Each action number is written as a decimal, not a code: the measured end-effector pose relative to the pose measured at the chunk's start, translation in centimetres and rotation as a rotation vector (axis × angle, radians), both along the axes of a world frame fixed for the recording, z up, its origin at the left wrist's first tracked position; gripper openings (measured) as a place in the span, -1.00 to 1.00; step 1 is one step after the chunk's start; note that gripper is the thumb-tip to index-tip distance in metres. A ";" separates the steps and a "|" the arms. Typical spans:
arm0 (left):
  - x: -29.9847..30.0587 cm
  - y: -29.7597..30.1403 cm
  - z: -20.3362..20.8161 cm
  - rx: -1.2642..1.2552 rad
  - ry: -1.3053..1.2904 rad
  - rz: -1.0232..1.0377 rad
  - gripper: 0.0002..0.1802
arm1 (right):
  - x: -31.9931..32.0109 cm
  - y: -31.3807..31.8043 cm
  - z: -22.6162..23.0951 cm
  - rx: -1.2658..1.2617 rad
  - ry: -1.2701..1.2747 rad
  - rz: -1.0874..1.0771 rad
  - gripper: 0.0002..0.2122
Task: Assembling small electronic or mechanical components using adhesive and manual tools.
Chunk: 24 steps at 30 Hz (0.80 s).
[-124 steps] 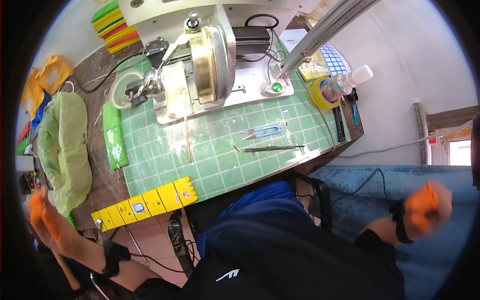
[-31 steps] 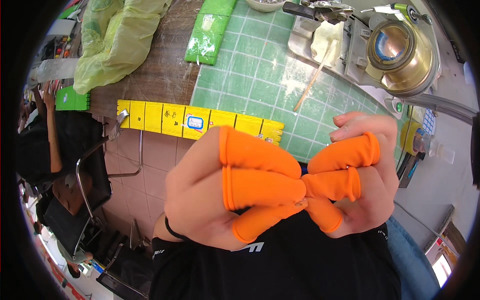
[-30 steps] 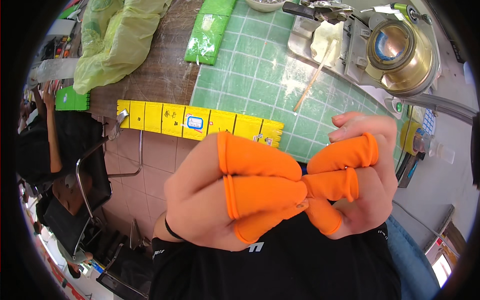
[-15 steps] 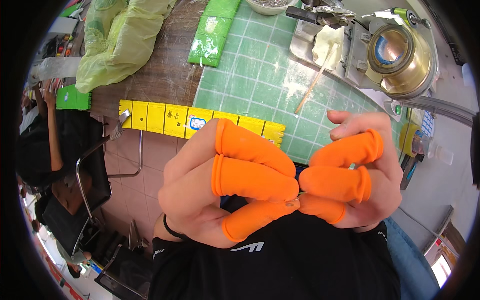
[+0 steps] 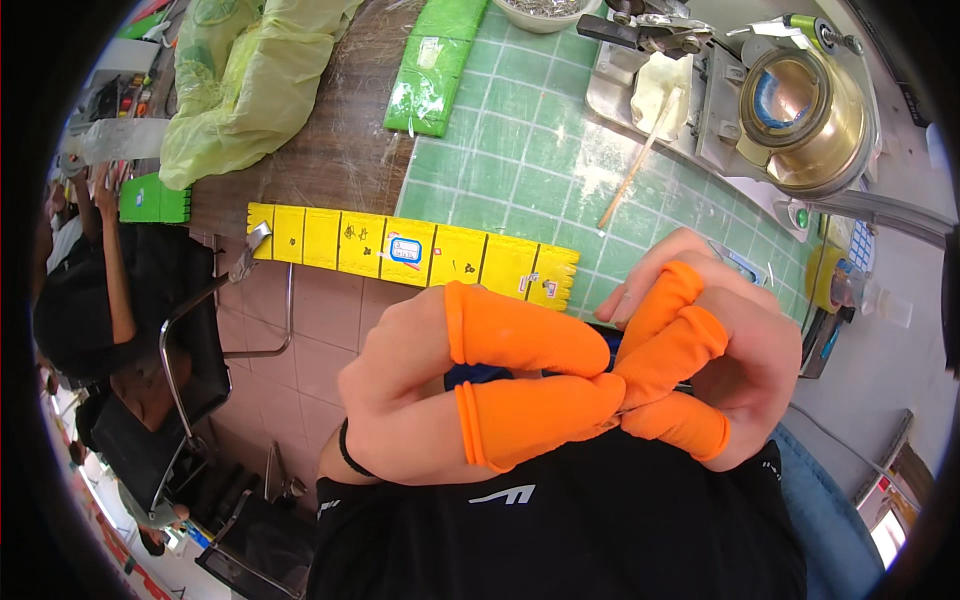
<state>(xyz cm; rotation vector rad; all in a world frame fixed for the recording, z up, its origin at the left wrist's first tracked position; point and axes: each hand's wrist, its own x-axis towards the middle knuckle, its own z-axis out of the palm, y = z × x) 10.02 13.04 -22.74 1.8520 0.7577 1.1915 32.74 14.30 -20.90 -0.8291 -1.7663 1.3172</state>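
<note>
Before my chest, my left hand [image 5: 490, 420] and my right hand [image 5: 685, 340] meet at the fingertips. Orange finger cots [image 5: 530, 332] cover the thumbs and some of the fingers on both. My left fingers are pinched together, tips against those of my right hand. The right thumb and fingers are also closed, curled inward from the other side. Whatever tiny thing lies between the tips is mostly covered; only a small dark bit shows there. A yellow board [image 5: 460, 262] with black dividing lines and notched ends lies beyond my left hand, along the table edge.
A green gridded mat [image 5: 520, 120] covers the table. On it are a green board [image 5: 430, 75], a thin wooden stick [image 5: 635, 175] and a bowl [image 5: 545, 15] of small pieces. A brass-coloured round machine [image 5: 800, 125] stands right. A yellowish plastic bag [image 5: 235, 110] lies left; people sit beyond.
My right fingers have shifted and bent closer over the pinch, and my left hand has turned slightly, its fingers moving down and right. The view has shifted a little.
</note>
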 end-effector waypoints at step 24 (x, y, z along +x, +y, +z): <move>0.5 0.9 0.5 -0.361 -0.239 -0.050 -0.81 | 1.0 0.2 0.4 0.189 0.029 0.012 -0.44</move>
